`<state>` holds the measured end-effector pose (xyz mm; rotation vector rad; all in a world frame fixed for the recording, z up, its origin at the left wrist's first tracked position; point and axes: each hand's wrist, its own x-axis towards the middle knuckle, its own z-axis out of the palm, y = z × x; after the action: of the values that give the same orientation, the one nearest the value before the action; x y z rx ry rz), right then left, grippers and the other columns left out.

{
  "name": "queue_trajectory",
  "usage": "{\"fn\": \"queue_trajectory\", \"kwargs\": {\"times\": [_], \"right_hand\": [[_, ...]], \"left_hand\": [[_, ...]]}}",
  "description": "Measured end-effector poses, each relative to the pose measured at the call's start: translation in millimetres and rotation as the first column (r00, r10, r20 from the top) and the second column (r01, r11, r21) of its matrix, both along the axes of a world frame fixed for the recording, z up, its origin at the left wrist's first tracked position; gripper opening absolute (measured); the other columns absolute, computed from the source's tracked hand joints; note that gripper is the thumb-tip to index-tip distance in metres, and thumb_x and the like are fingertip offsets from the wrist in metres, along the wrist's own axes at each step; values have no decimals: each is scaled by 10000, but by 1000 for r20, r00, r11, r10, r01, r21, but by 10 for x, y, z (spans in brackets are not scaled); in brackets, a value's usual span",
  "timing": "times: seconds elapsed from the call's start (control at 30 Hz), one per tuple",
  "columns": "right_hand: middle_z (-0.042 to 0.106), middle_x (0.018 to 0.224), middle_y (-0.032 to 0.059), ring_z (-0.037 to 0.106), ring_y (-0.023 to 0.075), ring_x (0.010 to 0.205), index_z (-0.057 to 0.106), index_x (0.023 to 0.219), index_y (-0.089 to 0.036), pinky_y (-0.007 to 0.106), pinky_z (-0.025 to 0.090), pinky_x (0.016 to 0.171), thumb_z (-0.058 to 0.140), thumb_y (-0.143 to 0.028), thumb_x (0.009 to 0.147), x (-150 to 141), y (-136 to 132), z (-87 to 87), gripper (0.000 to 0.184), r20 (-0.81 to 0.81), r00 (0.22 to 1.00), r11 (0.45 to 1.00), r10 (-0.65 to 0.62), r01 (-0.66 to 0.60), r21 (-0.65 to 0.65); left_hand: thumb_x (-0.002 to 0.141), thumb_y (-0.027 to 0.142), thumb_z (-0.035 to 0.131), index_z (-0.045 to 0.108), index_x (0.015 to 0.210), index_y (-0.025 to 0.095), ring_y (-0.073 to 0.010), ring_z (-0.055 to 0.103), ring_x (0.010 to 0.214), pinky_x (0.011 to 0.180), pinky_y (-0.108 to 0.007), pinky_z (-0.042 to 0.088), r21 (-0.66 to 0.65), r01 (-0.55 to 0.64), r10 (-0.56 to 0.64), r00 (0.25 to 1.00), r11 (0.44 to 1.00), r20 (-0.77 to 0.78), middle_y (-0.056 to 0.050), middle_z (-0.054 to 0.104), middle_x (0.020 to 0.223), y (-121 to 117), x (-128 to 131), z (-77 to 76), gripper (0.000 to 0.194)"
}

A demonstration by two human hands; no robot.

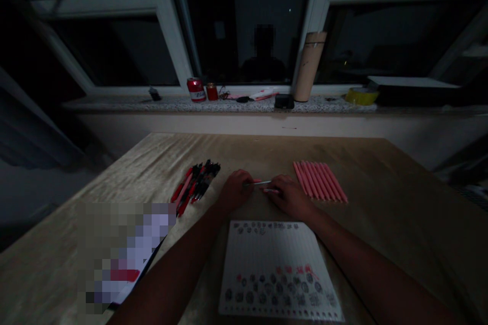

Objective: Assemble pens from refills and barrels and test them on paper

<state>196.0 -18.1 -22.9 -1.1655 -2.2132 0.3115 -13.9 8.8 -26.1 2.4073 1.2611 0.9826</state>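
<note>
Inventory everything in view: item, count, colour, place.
Table: 1, tan, centre
Sticks: about nine, pink, table right
Pens: many, red and black, table left
Paper: 1, white, red and dark marks, front
Pixelated slab: 1, pale, front left
Slim pieces: at least two, pinkish and silvery, centre
Sill: 1, speckled grey, behind table
Can: 1, red, sill
Jar: 1, red, beside can
Block: 1, black, sill
Tube: 1, brown, sill
Tape roll: 1, yellow, sill right
Window frame: 1, pale, behind sill
Curtain: 1, grey, far left
Sill clutter: several, dark, unclear
Arms: 2, bare, front
Left grip: 1, bare, on slim pieces
Right grip: 1, bare, likewise
</note>
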Motion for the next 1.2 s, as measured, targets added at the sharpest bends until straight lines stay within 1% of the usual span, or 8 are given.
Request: {"fn": "queue_trajectory", "kwargs": {"times": [0.2,0.4,0.57,0.77,1.03,1.2], "right_hand": [[582,839,55,511,194,843,636,878,-202,311,386,731,515,-302,875,-3,-10,16,156,1,1000,1000,-2,2,-6],[583,840,56,509,197,850,638,895,-208,316,385,734,519,-308,872,0,2,-1,158,6,1000,1000,-2,2,-12],[582,840,57,505,195,849,639,893,-207,312,381,735,523,-297,868,-1,9,-9,149,3,1000,1000,-4,4,-8],[572,829,58,502,191,835,635,876,-189,300,380,722,513,-311,874,-4,3,-5,173,10,1000,1000,-15,15,-7],[567,830,54,501,191,844,639,891,-201,301,377,730,505,-319,880,-4,-2,5,178,8,1000,1000,-5,5,-15],[564,828,56,502,189,835,619,858,-188,294,380,723,489,-321,889,-11,-8,1,189,19,999,1000,-28,28,-13]], "left_hand": [[794,181,529,562,765,175,-182,518,850,800,-332,423,9,-4,5,1000,1000,-19,-35,565,839,2,4,-2,44],[811,210,521,572,779,177,-180,519,852,800,-332,424,-4,5,-5,1000,1000,-22,-33,566,843,-4,1,9,69],[810,210,520,576,791,170,-177,518,843,798,-328,423,17,7,-7,1000,1000,-6,-35,565,841,9,-1,-17,71],[802,202,520,576,786,174,-181,518,852,811,-334,422,0,-8,8,999,1000,-34,-36,570,847,11,4,-9,65],[794,193,513,577,773,176,-177,522,846,810,-336,428,6,-5,5,1000,1000,-14,-33,576,838,10,8,-13,70],[791,179,505,569,749,166,-177,524,842,797,-331,433,24,-2,1,1000,1000,17,-42,569,832,-1,11,8,78]]}}
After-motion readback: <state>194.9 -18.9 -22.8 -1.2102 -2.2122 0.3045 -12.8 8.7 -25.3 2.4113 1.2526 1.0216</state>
